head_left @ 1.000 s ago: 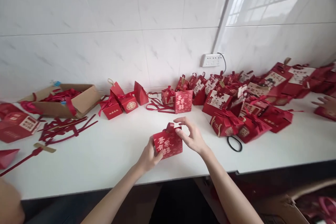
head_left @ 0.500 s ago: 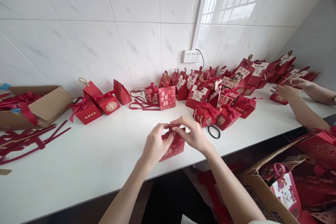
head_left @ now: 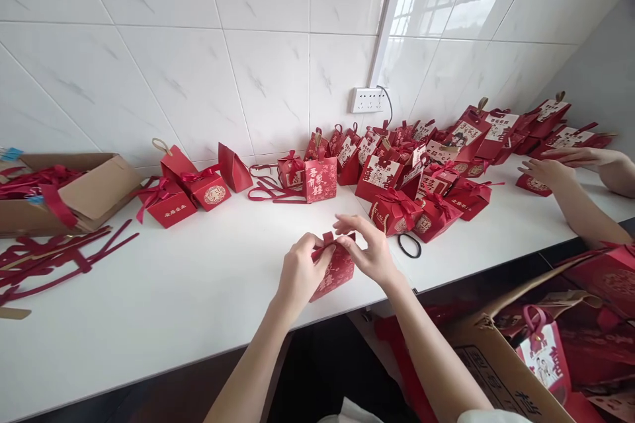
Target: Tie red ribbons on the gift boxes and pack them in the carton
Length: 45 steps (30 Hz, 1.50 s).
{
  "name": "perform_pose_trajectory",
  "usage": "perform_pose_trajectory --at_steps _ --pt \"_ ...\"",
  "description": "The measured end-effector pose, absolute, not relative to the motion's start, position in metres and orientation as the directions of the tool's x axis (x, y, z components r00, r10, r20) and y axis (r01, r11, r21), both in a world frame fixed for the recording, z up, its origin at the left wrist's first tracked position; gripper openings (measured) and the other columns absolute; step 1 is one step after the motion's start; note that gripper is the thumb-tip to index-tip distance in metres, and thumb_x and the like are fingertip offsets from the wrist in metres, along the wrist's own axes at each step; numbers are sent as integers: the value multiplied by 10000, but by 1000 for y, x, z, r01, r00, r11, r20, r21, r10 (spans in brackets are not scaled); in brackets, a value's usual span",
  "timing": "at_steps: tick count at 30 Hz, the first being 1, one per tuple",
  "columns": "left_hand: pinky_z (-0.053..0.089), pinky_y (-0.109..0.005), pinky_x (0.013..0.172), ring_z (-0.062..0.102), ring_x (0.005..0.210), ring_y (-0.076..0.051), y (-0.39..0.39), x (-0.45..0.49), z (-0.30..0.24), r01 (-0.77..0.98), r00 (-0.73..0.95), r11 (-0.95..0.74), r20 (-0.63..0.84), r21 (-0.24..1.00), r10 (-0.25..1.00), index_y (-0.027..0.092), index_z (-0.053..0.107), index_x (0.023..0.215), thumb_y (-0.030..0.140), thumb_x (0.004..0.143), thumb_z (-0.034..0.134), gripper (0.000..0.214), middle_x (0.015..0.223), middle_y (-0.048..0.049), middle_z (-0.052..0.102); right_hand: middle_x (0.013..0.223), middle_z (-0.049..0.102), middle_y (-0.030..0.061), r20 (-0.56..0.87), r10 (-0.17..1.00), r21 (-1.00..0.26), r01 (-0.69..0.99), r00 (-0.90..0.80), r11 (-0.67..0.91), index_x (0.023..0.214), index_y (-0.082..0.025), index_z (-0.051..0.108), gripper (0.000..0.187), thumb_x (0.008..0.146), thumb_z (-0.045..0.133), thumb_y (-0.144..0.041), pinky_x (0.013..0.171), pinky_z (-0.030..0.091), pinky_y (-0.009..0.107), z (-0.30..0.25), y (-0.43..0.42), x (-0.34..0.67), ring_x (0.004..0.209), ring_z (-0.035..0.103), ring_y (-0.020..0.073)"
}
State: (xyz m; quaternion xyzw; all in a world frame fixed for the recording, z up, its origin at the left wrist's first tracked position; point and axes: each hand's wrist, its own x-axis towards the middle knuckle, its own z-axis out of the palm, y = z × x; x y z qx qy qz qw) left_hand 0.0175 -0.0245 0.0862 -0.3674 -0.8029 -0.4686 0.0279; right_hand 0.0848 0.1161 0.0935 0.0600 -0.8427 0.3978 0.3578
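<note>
A red gift box (head_left: 341,271) with pale printed characters stands near the front edge of the white table. My left hand (head_left: 303,271) pinches its top edge between thumb and fingers, close by a small red ribbon loop (head_left: 328,238) that sticks up there. My right hand (head_left: 368,252) is at the top right of the box, its fingers apart and its thumb close to the top edge; whether the thumb touches is hard to tell. Behind the hands, a similar finished box (head_left: 321,181) stands upright with red ribbons (head_left: 280,195) lying beside it.
Many red gift boxes (head_left: 380,175) crowd the back right, near a black ring (head_left: 409,246). Left are more boxes (head_left: 173,210), a ribbon carton (head_left: 99,188) and loose ribbons (head_left: 74,264). A co-worker's hands (head_left: 550,175) are far right; a filled carton (head_left: 489,360) stands below.
My right hand has loosened from the top of the box, its fingers now spread apart. The ribbon loop shows more clearly. My left hand still pinches the top. The view has shifted slightly.
</note>
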Motion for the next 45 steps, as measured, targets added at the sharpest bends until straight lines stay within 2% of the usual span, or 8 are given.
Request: perform_pose_trajectory --at_steps 3,6,13,19,27,33,45 --pt "448 -254 604 559 642 -131 -26 16 89 578 -713 224 351 785 608 207 482 722 331 832 492 166 712 3 576 915 626 50 566 177 -677 -332 -805 657 1031 -211 571 190 845 532 -228 743 498 323 89 124 95 828 598 166" --pt "442 -245 592 539 632 -125 -27 15 91 525 -690 145 319 839 650 206 476 712 340 865 426 210 693 4 554 869 621 40 530 162 -684 -306 -832 662 970 -206 588 149 830 537 -208 682 493 301 86 124 100 777 586 159" --pt "403 -200 506 460 522 -88 -20 16 82 573 -717 125 421 810 556 204 429 642 340 869 438 265 588 38 475 766 568 15 525 183 -676 -276 -831 684 843 -193 588 94 852 495 -185 608 454 245 89 115 97 654 531 115" --pt "414 -188 487 461 505 -82 -18 16 80 604 -713 125 465 787 525 205 434 620 345 862 458 280 564 38 486 795 546 25 514 140 -671 -295 -846 680 896 -196 560 82 825 521 -188 627 460 266 88 117 98 696 527 136" --pt "406 -188 479 465 501 -82 -11 16 74 627 -736 149 519 765 434 206 398 570 340 839 495 316 526 43 468 776 504 15 536 228 -668 -244 -813 703 848 -200 543 52 846 491 -194 594 453 244 78 110 94 631 506 113" --pt "402 -207 515 461 514 -92 -10 14 70 666 -727 207 560 717 397 206 393 545 352 831 506 341 508 39 462 784 468 17 525 211 -646 -225 -825 729 866 -194 517 60 880 460 -208 628 449 250 78 110 95 661 493 120" --pt "368 -169 441 452 467 -72 -13 12 74 672 -678 119 542 731 497 195 419 585 323 856 480 306 517 46 472 829 493 34 485 152 -618 -215 -861 756 894 -186 533 87 893 448 -199 673 464 263 88 111 100 705 527 131"
